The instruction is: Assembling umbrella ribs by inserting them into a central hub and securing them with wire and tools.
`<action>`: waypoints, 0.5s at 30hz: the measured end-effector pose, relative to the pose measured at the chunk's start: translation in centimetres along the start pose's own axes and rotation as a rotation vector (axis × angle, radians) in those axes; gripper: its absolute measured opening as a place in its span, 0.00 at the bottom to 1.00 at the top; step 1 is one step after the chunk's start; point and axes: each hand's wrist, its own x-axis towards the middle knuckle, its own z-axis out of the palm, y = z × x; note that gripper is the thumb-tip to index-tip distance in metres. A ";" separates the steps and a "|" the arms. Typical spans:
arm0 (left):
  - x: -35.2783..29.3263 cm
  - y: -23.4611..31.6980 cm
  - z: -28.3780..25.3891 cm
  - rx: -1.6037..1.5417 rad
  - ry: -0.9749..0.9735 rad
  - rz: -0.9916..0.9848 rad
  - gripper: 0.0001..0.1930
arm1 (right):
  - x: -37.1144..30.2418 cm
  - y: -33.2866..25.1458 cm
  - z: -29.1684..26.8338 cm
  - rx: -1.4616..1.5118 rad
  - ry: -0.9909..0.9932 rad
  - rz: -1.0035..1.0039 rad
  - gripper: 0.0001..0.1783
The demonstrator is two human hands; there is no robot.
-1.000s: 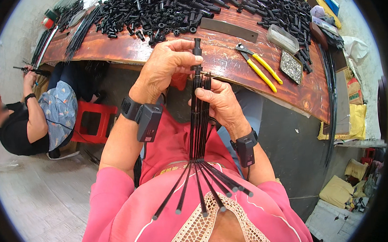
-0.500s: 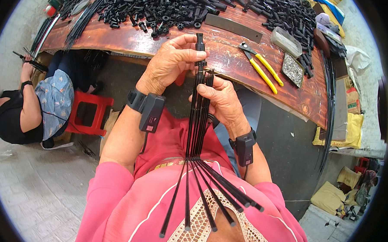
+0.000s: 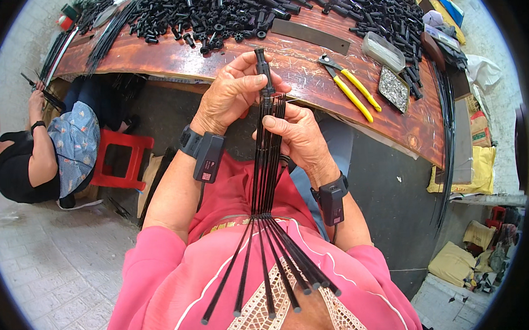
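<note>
My left hand (image 3: 229, 98) pinches a black plastic tube, which looks like an umbrella runner (image 3: 262, 63), between thumb and fingers. It stands nearly upright in front of the table edge. Just below, my right hand (image 3: 302, 140) is closed around the upper part of a bundle of thin black umbrella ribs (image 3: 262, 183). The rib tops meet the lower end of the runner; how they join is hidden by my fingers. Lower down the ribs cross close together, then fan out toward me with thicker round ends.
The wooden table (image 3: 405, 135) bears a heap of black plastic tubes (image 3: 210, 14), yellow-handled pliers (image 3: 355, 90), a metal bar (image 3: 311, 36), a clear box (image 3: 383, 52) and a tray of small metal bits (image 3: 393, 90). At left, a co-worker (image 3: 31, 154) sits by a red stool (image 3: 121, 159).
The runner has tilted slightly, its top shifting left, and the fanned rib ends have swung left. My right hand has moved a little left; both hands keep their hold.
</note>
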 end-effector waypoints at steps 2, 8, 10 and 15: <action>0.0 0.1 0.0 0.057 0.009 -0.007 0.23 | 0.0 0.1 0.1 0.023 0.006 -0.011 0.12; 0.2 0.9 -0.1 0.256 0.093 -0.075 0.23 | 0.2 0.5 -0.1 0.027 0.023 -0.048 0.12; 0.2 0.9 0.0 0.242 0.105 -0.070 0.21 | 0.3 0.5 -0.2 0.022 0.031 -0.052 0.12; 0.0 -0.1 0.0 0.119 0.122 -0.019 0.20 | 0.2 0.3 -0.3 0.003 0.018 -0.012 0.12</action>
